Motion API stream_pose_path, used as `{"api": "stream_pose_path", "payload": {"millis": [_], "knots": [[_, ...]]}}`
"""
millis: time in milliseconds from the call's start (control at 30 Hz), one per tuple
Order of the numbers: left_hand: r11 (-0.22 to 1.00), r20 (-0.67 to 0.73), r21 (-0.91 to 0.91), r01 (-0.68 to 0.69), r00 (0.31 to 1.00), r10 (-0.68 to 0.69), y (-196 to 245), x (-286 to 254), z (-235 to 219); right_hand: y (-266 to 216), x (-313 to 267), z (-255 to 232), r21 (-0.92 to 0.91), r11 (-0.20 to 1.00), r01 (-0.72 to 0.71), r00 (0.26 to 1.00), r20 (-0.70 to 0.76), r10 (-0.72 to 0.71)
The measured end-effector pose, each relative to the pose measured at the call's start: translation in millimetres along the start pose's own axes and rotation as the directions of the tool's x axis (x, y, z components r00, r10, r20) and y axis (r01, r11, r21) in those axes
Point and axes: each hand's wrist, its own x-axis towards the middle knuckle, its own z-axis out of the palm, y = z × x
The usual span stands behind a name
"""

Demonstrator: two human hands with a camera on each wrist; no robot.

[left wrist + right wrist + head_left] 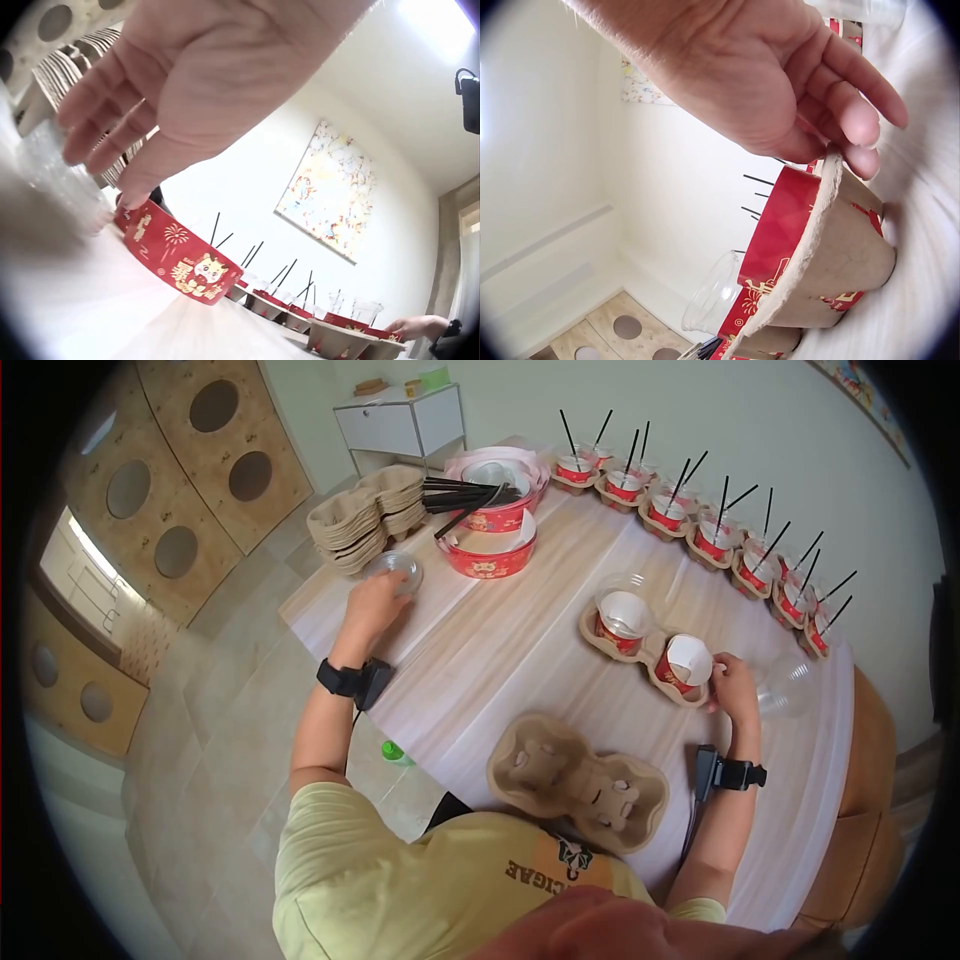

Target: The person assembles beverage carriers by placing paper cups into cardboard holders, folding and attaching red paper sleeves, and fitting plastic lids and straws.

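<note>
My right hand [735, 688] pinches the rim of a brown pulp cup carrier [832, 225], thumb on one side and fingers on the other. The carrier holds two red paper cups with white insides; a clear plastic cup [714, 292] stands up from the farther red cup [618, 640]. At the table's left, my left hand [375, 605] reaches over a clear plastic cup [56, 169] lying on the tabletop. Its fingers are loosely extended, with the fingertips right at the cup.
A stack of pulp carriers [350, 525] stands beyond my left hand, beside red tubs [490, 560] and black straws [465, 495]. Filled carriers with straws [665, 515] line the far edge. One carrier [580, 780] lies before me; clear cups [785, 685] lie right.
</note>
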Motion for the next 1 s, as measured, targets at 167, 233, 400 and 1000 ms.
{"api": "stream_pose_path", "payload": {"millis": [167, 233, 400, 1000], "knots": [[0.944, -0.091, -0.228, -0.24, 0.97, 0.224, 39, 15, -7, 1, -1, -1, -0.068, 0.998, -0.006, 0.999, -0.043, 0.003], [0.912, 0.006, -0.311, -0.266, 0.959, 0.282, 56, 15, -9, -12, -6, -4, -0.023, 0.999, -0.043, 0.999, -0.007, 0.043], [0.698, 0.217, -0.618, -0.363, 0.774, 0.595, 104, -6, -22, -15, -7, -5, -0.025, 0.999, -0.03, 0.999, 0.012, 0.03], [0.419, 0.326, -0.905, -0.074, 0.51, 0.796, 124, -27, 16, -4, -45, -89, -0.639, 0.769, 0.025, 0.906, -0.311, -0.288]]}}
